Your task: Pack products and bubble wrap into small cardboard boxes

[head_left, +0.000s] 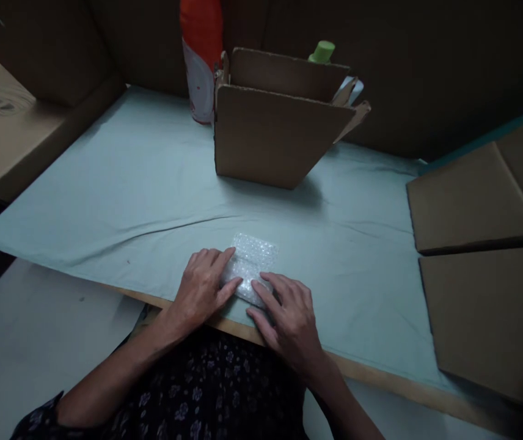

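A small piece of clear bubble wrap (252, 269) lies on the pale cloth near the table's front edge, its near half folded into a thicker bundle. Whether anything is inside the fold I cannot tell. My left hand (204, 281) grips the bundle's left end, thumb on the near side and index finger along the top. At the right end, my right hand (289, 305) holds it with bent fingers on top and the thumb low by the near edge. The far part of the wrap lies flat, beyond both hands.
An open cardboard box (275, 134) stands at the back middle. Beside it is an orange-and-white bottle (201, 61); a green-capped container (323, 52) shows behind. More cardboard boxes (486, 201) flank the right side, and a printed carton (5, 122) sits left. Pale cloth (119, 177) covers the table.
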`<state>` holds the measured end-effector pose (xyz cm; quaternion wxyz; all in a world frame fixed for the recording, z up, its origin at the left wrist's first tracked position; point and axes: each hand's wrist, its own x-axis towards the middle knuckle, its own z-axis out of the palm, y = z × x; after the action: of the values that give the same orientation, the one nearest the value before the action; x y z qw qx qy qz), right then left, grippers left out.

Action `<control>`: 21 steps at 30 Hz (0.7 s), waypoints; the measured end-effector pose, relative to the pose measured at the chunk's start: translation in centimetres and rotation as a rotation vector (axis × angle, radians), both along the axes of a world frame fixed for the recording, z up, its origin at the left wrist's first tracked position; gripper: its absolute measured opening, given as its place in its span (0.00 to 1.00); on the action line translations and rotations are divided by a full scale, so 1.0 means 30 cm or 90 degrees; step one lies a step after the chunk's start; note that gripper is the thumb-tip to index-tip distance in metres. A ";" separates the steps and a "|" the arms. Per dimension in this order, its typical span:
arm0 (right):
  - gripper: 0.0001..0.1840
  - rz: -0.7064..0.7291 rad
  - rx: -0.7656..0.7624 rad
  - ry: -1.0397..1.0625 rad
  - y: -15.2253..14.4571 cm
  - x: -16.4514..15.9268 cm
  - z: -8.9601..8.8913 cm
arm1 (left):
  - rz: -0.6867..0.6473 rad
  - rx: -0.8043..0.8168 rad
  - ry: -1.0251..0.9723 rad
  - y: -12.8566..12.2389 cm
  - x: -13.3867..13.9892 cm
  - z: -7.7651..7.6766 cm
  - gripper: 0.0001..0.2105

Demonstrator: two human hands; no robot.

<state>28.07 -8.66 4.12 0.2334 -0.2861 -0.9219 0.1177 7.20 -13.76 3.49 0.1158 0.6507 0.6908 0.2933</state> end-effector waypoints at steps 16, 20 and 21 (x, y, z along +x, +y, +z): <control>0.11 -0.103 -0.306 0.192 0.020 -0.003 -0.001 | 0.244 -0.227 -1.072 -0.034 0.109 0.047 0.45; 0.31 -0.183 -0.416 0.249 0.032 0.037 -0.007 | 0.220 -0.205 -1.104 -0.025 0.133 0.035 0.39; 0.34 -0.178 -0.493 0.262 0.034 0.045 -0.006 | 0.209 -0.203 -1.104 -0.023 0.140 0.029 0.36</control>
<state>29.43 -7.64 3.93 0.3014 -0.4445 -0.6971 0.4750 11.40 -14.44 4.36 0.6426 0.0696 0.4773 0.5953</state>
